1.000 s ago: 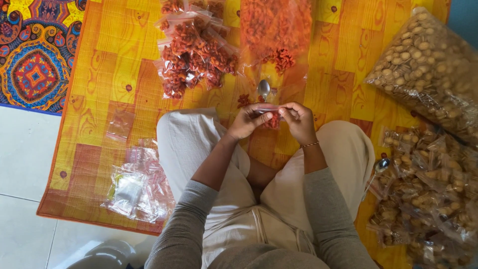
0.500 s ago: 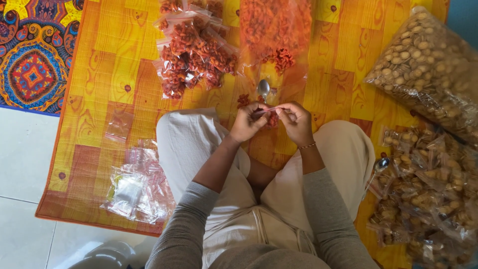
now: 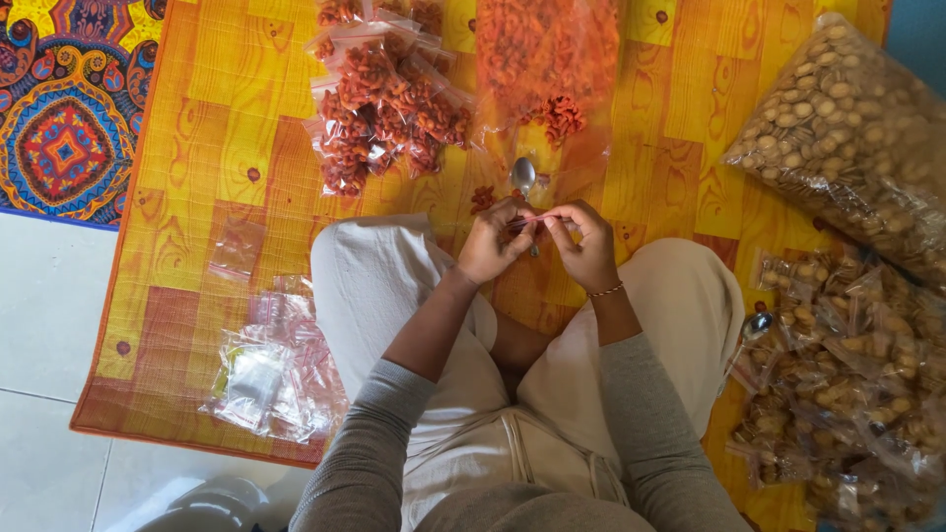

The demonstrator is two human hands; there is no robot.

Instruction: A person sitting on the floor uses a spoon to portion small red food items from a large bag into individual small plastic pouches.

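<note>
I sit cross-legged on an orange mat [image 3: 207,148]. My left hand [image 3: 490,241] and my right hand [image 3: 583,244] meet in front of my knees, both pinching the top edge of a small clear plastic bag [image 3: 532,223]. The bag's contents are hidden by my fingers. A metal spoon [image 3: 523,177] lies on the mat just beyond my hands, beside a few loose reddish snack pieces [image 3: 483,199]. Further out lies a heap of small filled bags of reddish snacks [image 3: 384,103] and a large open bag of the same snacks [image 3: 547,59].
A stack of empty clear bags [image 3: 271,379] lies by my left knee. A big bag of tan nuts [image 3: 857,138] and several small bags of nuts [image 3: 847,384] sit at the right, with a second spoon [image 3: 757,325]. A patterned rug [image 3: 64,108] and white tiles [image 3: 39,325] border the mat.
My hands stay together at the small bag's top; the fingers have shifted slightly along its edge. Nothing else has moved.
</note>
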